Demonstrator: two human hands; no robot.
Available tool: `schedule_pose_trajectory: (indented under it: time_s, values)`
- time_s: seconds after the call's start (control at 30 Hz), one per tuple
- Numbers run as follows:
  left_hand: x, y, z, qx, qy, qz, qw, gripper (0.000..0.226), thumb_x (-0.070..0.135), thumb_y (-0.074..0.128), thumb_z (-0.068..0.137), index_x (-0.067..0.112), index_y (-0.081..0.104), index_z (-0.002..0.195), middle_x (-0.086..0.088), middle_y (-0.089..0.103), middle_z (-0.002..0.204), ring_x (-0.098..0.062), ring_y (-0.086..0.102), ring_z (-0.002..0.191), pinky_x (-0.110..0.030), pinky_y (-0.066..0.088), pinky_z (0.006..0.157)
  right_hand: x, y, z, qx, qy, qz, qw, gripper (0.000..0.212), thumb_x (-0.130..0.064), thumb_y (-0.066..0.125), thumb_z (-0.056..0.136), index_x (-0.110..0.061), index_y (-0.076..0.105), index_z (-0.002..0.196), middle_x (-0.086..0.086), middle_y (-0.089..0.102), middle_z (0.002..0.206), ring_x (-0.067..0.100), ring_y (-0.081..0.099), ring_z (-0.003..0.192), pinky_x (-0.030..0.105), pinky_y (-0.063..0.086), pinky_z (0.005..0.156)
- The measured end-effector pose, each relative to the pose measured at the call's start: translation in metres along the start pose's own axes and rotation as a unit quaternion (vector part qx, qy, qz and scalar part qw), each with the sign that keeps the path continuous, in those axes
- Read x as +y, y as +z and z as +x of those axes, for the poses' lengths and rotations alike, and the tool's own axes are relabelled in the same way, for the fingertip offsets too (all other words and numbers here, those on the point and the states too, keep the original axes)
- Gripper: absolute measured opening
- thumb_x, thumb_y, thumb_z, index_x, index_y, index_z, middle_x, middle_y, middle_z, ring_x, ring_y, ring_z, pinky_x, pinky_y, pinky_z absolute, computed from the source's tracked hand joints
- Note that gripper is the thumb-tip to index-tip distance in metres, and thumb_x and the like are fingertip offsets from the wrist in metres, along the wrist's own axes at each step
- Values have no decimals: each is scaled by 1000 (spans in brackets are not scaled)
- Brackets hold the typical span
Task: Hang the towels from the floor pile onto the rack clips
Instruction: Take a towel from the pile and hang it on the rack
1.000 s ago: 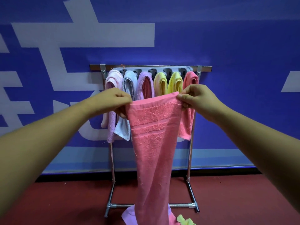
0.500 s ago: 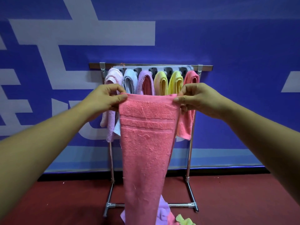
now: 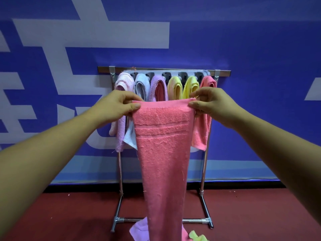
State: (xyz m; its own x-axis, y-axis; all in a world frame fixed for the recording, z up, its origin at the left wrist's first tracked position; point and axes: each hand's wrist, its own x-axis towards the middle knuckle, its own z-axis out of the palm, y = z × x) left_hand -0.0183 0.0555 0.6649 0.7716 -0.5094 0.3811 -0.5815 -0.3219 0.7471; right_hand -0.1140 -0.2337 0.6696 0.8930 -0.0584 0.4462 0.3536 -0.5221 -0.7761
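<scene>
Though cut off at both sides, blue wall (image 3: 243, 40) with pale blocky marks right across the background, above red floor (image 3: 69, 214). Against the wall, metal rack (image 3: 205, 164), with much of its frame screened by cloth and arms. Held up in front of the rack, long pink towel (image 3: 163, 145), top edge stretched level, lower end running out of view at the bottom.

Hung in a row under the top bar: pale pink towel (image 3: 122, 84), blue towel (image 3: 141, 86), purple towel (image 3: 159, 87), yellow towel (image 3: 174, 87), lime towel (image 3: 191, 86), coral towel (image 3: 201, 133). Clips hard to make out; lower parts of the middle ones hidden.

Left grip (image 3: 114, 106) clamped on the pink towel's top left corner, thumb across the front. Right grip (image 3: 213, 105) pinching the top right corner.

On the floor by the rack's foot, lilac cloth (image 3: 139, 230) and green cloth (image 3: 198, 238), both cropped and partly covered.
</scene>
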Motion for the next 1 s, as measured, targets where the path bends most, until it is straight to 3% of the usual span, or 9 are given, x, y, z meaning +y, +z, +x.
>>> schedule_pose_trajectory:
  time_s: [0.07, 0.17, 0.33, 0.43, 0.6, 0.7, 0.77, 0.9, 1.0]
  values:
    - [6, 0, -1, -41, 13, 77, 996, 10, 11, 63, 94, 16, 71, 96, -2, 73, 84, -7, 66, 75, -21, 55, 74, 0, 0, 2, 3, 4, -54, 999, 24, -9, 70, 92, -2, 67, 114, 5, 70, 88, 5, 70, 66, 15, 56, 64]
    - [14, 1, -6, -123, 14, 134, 983, 6, 16, 63, 95, 14, 68, 93, 5, 68, 78, -5, 60, 69, -25, 51, 73, 6, 2, 6, 13, 11, -96, 995, 18, -12, 70, 93, 1, 73, 104, 11, 72, 82, 6, 67, 61, 18, 56, 60]
    - [27, 14, -20, -223, -23, 19, 974, 13, -5, 53, 94, 7, 49, 95, -5, 59, 62, -18, 56, 61, -25, 45, 60, 17, 7, 11, 40, 45, -70, 996, 11, -17, 69, 95, -7, 73, 92, 1, 64, 70, -1, 58, 52, 23, 50, 54]
    - [42, 21, -22, -277, 8, 18, 961, 33, -8, 49, 93, 17, 55, 114, -10, 56, 66, -20, 58, 66, -26, 50, 67, 21, 14, 14, 38, 59, -40, 997, 9, -16, 69, 94, -9, 73, 90, 3, 65, 70, 5, 61, 57, 23, 50, 55]
    - [59, 24, -20, -318, 51, 101, 941, 28, 0, 53, 89, 18, 69, 105, 1, 67, 80, -14, 67, 83, -22, 49, 76, 22, 19, 20, 42, 98, 30, 994, 18, -16, 72, 91, 0, 73, 98, 7, 67, 80, 7, 62, 61, 28, 55, 64]
    - [58, 23, -18, -301, 50, 135, 943, 32, -5, 51, 90, 17, 66, 109, 14, 66, 77, -2, 63, 76, -17, 47, 73, 21, 22, 20, 44, 113, 66, 990, 19, -12, 74, 89, 4, 72, 99, 8, 68, 80, 9, 62, 61, 29, 54, 62]
    - [56, 21, -16, -266, 64, 172, 946, 22, 4, 54, 97, 19, 68, 104, 16, 69, 77, 1, 63, 74, -15, 45, 73, 20, 24, 17, 34, 116, 89, 989, 17, -9, 75, 87, 5, 73, 97, 10, 70, 79, 9, 62, 59, 26, 53, 59]
    - [47, 20, -10, -207, 100, 210, 950, 10, 26, 63, 96, 26, 72, 99, 11, 68, 88, -1, 63, 84, -23, 46, 82, 14, 35, 10, 0, 116, 120, 986, 6, -6, 75, 86, -1, 76, 90, 13, 72, 78, 13, 62, 60, 21, 52, 55]
    - [45, 24, -9, -165, 141, 134, 967, 5, 28, 67, 92, 31, 72, 94, 10, 57, 103, -4, 56, 97, -20, 41, 88, 6, 43, 6, -17, 114, 142, 983, 9, -5, 75, 86, 2, 74, 91, 11, 68, 71, 13, 60, 56, 23, 52, 56]
